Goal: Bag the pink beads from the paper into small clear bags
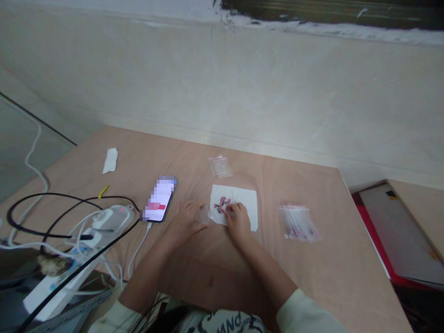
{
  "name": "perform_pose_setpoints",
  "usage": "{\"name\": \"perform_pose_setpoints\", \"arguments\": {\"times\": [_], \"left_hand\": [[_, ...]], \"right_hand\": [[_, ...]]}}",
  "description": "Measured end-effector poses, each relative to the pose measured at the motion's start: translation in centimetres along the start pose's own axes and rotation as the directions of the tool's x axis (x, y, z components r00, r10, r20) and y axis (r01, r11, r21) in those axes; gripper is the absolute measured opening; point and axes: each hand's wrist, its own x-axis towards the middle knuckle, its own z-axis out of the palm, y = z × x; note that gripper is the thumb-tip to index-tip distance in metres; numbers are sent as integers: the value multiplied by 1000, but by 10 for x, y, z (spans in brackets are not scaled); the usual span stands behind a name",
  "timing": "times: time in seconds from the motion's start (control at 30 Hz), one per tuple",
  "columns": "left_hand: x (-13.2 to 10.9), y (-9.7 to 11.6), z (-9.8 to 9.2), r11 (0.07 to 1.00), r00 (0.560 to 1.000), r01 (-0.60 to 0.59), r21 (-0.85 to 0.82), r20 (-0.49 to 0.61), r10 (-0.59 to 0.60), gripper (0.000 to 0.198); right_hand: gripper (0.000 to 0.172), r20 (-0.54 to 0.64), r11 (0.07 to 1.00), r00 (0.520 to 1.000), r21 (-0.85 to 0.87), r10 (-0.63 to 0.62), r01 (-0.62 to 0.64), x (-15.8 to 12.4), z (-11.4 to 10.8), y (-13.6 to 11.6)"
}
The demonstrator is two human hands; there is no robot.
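Note:
A white sheet of paper [251, 203] lies on the wooden table with a small cluster of pink and dark bead-like pieces [222, 202] on its left half. Over the right side of that cluster, my right hand [239, 219] has its thumb and fingertips pinched together; whatever is between them is too small to see. My left hand [189, 221] rests left of the paper, its fingers around a small clear plastic container [203, 214] that looks round. Beyond the paper lies a clear zip bag [220, 166]. To the right is a pile of filled zip bags [298, 222] with pinkish contents.
Left of my left hand lies a lit phone [159, 199] with a white cable. A white power strip [113, 219] and looping black cable [31, 194] crowd the left edge. A white scrap [110, 160] and yellow strip [103, 191] lie farther back. A wall borders the table.

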Motion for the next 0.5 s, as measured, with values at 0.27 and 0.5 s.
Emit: {"name": "perform_pose_setpoints", "arguments": {"times": [0.27,0.5], "left_hand": [[4,5,7,1000,1000,13,-23,21,-13,41],[4,3,4,999,998,51,-14,27,-51,44]], "right_hand": [[7,29,972,995,218,-94,86,-5,0,-27],[13,-73,996,997,-80,25,-31,8,-3,-6]]}}
